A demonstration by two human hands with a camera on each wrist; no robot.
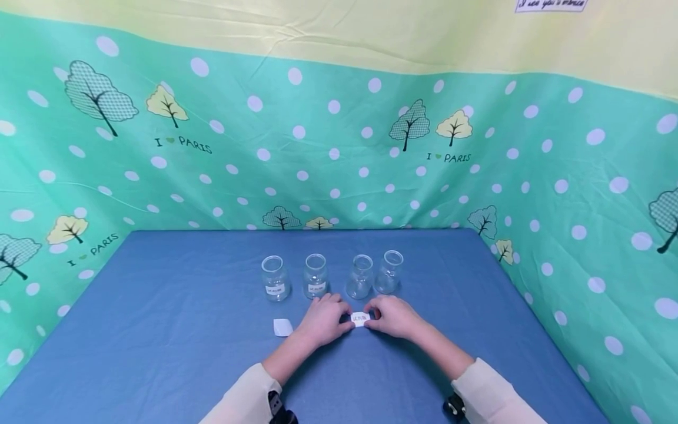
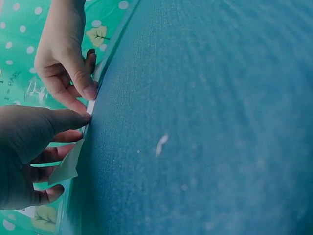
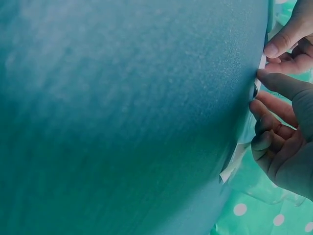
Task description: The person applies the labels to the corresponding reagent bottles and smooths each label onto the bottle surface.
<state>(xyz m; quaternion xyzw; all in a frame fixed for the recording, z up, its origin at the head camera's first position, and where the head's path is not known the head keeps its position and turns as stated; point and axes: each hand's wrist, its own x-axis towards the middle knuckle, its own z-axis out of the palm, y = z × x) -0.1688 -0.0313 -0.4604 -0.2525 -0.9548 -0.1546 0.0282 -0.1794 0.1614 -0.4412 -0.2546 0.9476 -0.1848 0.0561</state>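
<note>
A small white label (image 1: 360, 319) with handwriting on it is held just in front of the glass jars. My left hand (image 1: 325, 318) pinches its left end between thumb and finger, and my right hand (image 1: 394, 317) pinches the right end the same way. In the left wrist view the label (image 2: 91, 106) shows as a thin strip between both thumbs. Two glass jars, the far-left one (image 1: 275, 277) and its neighbour (image 1: 316, 274), carry similar handwritten labels. No label shows on the third jar (image 1: 360, 278) or the rightmost jar (image 1: 389, 272).
A blank white paper piece (image 1: 283, 327) lies on the blue tablecloth (image 1: 185, 318), left of my left hand. The jars stand upright in a row beyond both hands, the right two close together. A green dotted curtain (image 1: 339, 165) hangs behind the table and along its sides.
</note>
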